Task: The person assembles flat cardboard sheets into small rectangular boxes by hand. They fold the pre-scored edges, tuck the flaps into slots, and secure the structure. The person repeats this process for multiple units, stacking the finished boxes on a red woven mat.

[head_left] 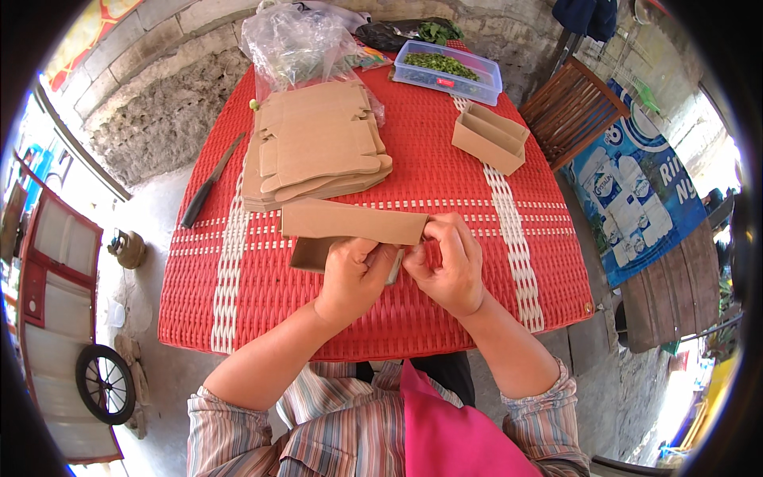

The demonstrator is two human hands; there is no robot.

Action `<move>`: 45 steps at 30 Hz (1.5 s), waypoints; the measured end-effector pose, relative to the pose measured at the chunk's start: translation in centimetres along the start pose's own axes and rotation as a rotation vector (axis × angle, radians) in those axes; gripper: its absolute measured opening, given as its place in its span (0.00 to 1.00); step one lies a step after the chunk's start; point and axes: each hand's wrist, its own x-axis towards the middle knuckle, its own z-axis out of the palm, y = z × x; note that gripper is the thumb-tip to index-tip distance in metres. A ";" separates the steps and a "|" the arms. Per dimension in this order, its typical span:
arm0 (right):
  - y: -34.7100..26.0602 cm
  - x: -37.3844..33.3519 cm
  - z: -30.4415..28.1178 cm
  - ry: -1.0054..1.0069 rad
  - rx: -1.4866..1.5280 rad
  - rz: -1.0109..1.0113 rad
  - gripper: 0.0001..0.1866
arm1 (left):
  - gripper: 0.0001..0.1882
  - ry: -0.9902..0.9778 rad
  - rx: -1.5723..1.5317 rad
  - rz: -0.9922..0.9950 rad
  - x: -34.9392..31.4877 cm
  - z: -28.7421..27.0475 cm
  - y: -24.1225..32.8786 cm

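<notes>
Both my hands are on a partly folded brown cardboard box (350, 221) above the near half of the red woven table. My left hand (355, 273) grips its lower front edge, thumb and fingers closed on the board. At the right end, my right hand (450, 262) pinches the cardboard with curled fingers. Part of the box is hidden behind my hands. Just beyond lies a stack of flat cardboard box blanks (318, 139). To the right rests a folded, open-topped cardboard box (489, 141).
A knife (211, 183) with a dark handle lies at the table's left. At the back are a clear plastic bag (290, 44) and a clear plastic tub (485, 83) of chopped greens. A wooden chair (572, 111) stands right of the red woven table (429, 179).
</notes>
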 end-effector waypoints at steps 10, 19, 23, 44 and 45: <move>0.9 0.4 -0.1 0.057 -0.069 0.007 0.16 | 0.13 -0.098 -0.006 0.019 0.2 -0.1 0.4; 2.7 0.4 -0.9 0.187 -0.148 0.177 0.13 | 0.17 -0.083 0.176 0.322 1.0 -0.9 0.8; 3.0 0.5 -1.0 0.217 -0.138 0.245 0.10 | 0.17 0.031 0.248 0.530 1.1 -1.8 0.5; 3.6 1.1 -2.0 -0.027 -0.341 0.237 0.28 | 0.19 0.203 0.299 0.211 2.4 -2.5 -0.9; 3.6 1.0 -2.1 -0.020 -0.323 0.265 0.28 | 0.21 0.139 0.287 0.259 2.6 -2.8 -1.0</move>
